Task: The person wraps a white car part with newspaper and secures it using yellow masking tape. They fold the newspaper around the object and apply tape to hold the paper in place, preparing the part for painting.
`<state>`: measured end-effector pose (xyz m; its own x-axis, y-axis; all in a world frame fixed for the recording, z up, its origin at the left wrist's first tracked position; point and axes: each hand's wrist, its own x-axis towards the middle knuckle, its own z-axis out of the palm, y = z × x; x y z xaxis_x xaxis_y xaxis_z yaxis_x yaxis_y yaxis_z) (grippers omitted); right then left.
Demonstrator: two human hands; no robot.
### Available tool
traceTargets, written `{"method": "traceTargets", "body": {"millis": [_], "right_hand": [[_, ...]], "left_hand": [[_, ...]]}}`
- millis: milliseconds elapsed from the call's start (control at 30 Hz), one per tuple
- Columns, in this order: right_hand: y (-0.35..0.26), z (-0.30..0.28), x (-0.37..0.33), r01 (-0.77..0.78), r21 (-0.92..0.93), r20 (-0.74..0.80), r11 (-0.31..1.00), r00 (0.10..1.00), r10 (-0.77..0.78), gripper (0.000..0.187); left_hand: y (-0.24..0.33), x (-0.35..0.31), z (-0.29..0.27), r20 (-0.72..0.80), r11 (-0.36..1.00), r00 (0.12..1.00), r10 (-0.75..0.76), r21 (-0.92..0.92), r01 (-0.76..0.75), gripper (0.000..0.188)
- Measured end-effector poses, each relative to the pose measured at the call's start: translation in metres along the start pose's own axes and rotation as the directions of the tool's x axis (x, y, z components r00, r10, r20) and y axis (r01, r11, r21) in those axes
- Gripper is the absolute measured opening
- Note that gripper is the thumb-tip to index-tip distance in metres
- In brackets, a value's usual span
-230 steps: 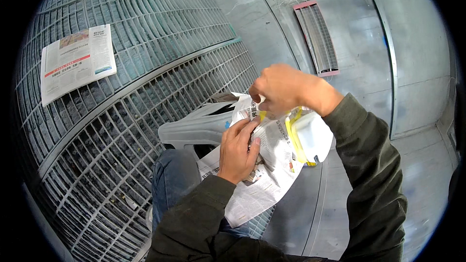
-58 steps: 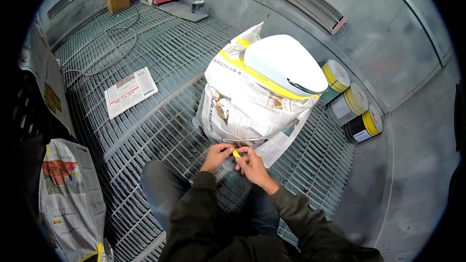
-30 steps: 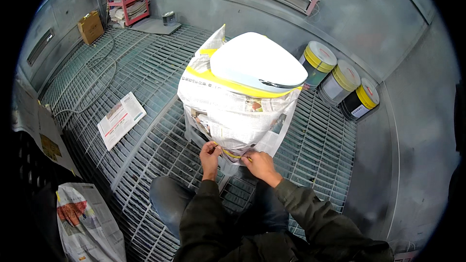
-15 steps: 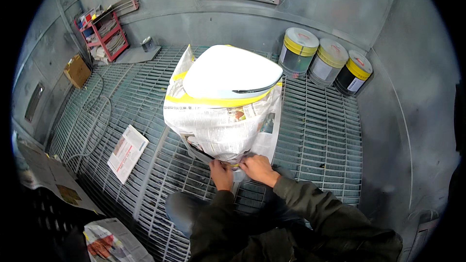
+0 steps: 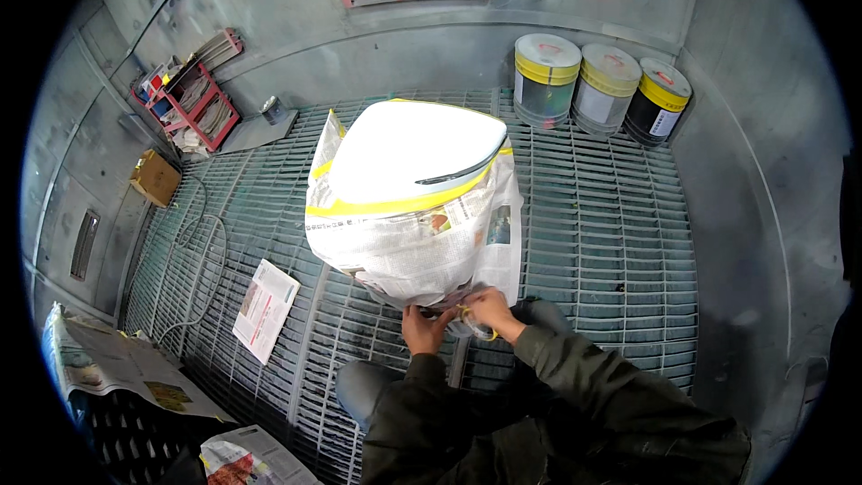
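A glossy white rounded shell, like a vehicle's side-mirror housing [image 5: 409, 148], with a dark slot along its near right edge, stands in front of me. Yellow masking tape [image 5: 382, 207] rings its base and fixes newspaper [image 5: 404, 247] that wraps whatever is below. My left hand [image 5: 424, 330] is closed at the newspaper's lower near edge, its fingertips pinching the paper. Close beside it, my right hand [image 5: 494, 310] grips a roll of yellow masking tape [image 5: 491, 336], partly covered by the fingers. What supports the wrapped part is hidden.
Underfoot is a metal grating floor [image 5: 611, 260]. Three lidded pails [image 5: 546, 81] stand at the back right. A red rack [image 5: 202, 112], a cardboard box [image 5: 154, 178] and a hose [image 5: 220, 256] are to the left. Folded newspaper [image 5: 266, 310] lies nearer, beside a black crate [image 5: 135, 436].
The tape roll now shows in my right hand, where it was mostly hidden before. Both hands have shifted slightly right, and the newspaper's lower edge sits closer in. My view has tilted.
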<state>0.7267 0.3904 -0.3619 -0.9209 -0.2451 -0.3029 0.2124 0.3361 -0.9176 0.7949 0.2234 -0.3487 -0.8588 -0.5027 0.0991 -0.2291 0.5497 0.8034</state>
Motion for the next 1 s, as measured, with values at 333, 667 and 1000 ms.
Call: {"method": "traceTargets", "body": {"millis": [333,667,1000], "right_hand": [[0.034,-0.045,-0.049,-0.289,0.33,0.224,0.899,0.949,0.223,0.024],[0.069,-0.092,-0.082,-0.288,0.353,0.167,0.89,0.956,0.243,0.022],[0.057,-0.094,-0.085,-0.243,0.402,0.183,0.883,0.966,0.182,0.021]], "left_hand": [[0.003,-0.014,0.048,-0.183,0.975,0.969,-0.165,0.12,0.188,0.122],[0.09,0.046,-0.12,-0.222,0.795,0.814,0.536,0.457,-0.399,0.03],[0.097,0.145,-0.117,-0.007,0.576,0.821,0.571,0.715,-0.395,0.059]]}}
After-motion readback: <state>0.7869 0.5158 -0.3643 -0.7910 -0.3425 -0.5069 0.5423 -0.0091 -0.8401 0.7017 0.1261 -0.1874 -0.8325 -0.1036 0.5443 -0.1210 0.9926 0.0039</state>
